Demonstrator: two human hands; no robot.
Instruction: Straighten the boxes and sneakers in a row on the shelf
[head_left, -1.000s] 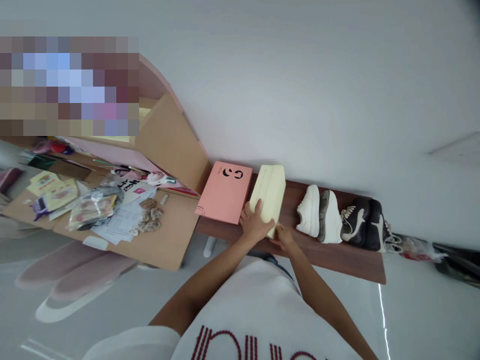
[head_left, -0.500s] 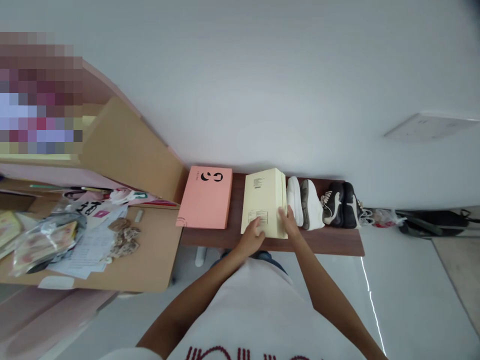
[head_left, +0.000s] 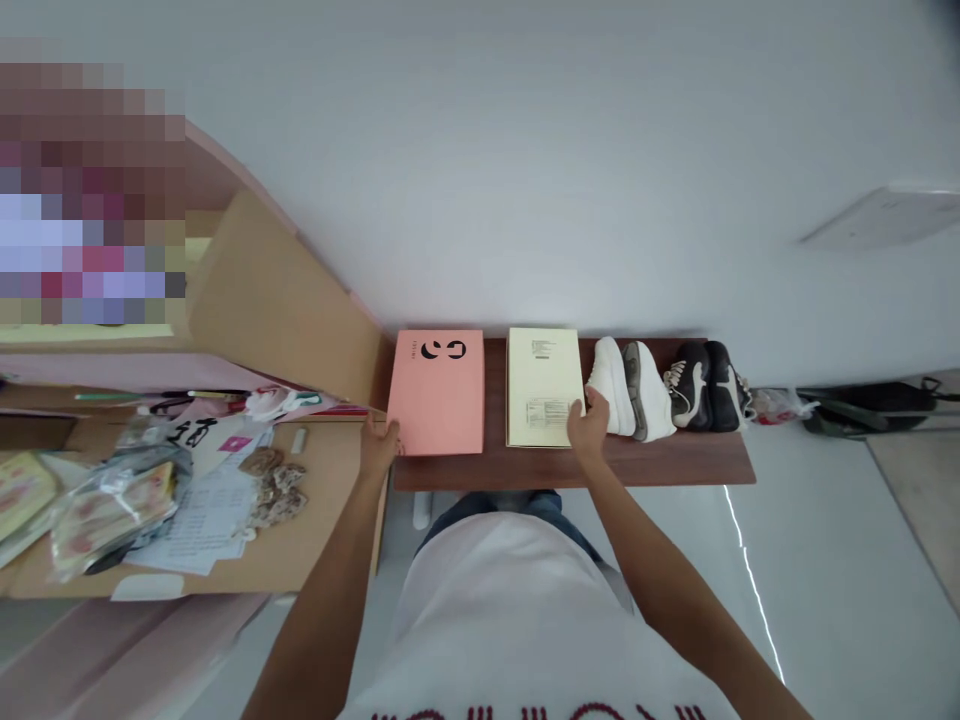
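Observation:
A pale yellow box (head_left: pixel 544 385) lies flat on a dark wooden bench (head_left: pixel 660 462), with a printed label on its top. My right hand (head_left: pixel 589 425) rests on the box's near right corner, fingers curled against its edge. A pink box (head_left: pixel 441 392) with a black logo lies to its left on the same bench. My left hand (head_left: pixel 379 447) touches the pink box's near left corner, fingers bent round the edge.
A pair of white sneakers (head_left: pixel 630 388) and a pair of black sneakers (head_left: pixel 705 385) stand on the bench to the right. A cluttered wooden desk (head_left: pixel 315 520) with papers and packets sits on the left. A white wall runs behind; grey floor lies right.
The yellow box has been laid flat and straight on the bench. My left hand left it and moved over to the pink box's corner. My right hand stays at the yellow box.

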